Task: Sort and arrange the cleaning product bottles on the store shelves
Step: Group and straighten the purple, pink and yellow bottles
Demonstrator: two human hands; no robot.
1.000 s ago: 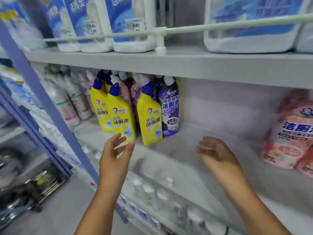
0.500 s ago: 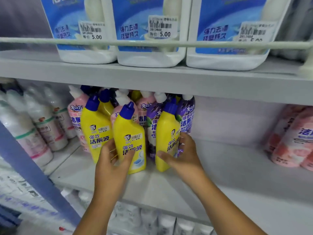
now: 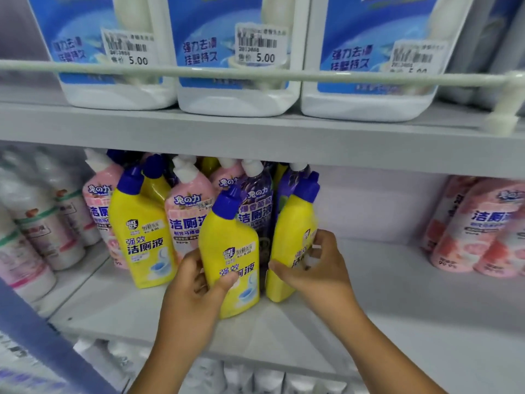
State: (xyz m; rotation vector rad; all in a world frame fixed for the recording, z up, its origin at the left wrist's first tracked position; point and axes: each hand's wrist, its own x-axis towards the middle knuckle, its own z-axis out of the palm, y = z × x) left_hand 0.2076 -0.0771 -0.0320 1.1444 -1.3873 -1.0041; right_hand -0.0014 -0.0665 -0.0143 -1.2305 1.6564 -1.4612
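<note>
On the middle shelf (image 3: 369,322) the left hand (image 3: 196,291) grasps the front yellow bottle (image 3: 230,251), thumb across its label and fingers curled round its left side; the bottle leans to the left, its blue cap tipped toward the pink bottle (image 3: 187,211) behind. The right hand (image 3: 315,268) grasps a second yellow bottle (image 3: 292,231) just beside it, fingers round the right edge; that one leans left too, against the purple bottle (image 3: 255,211). A third yellow bottle (image 3: 139,231) stands free at the left, touching the pack.

The likely trouble is a knock-on fall (the cluster is packed tight and mixed in colour); pulling either tilted bottle out sideways could drag the purple or pink neighbours over, and the caps sit close under the upper shelf (image 3: 255,135), so a lift straight up may catch there.
</note>
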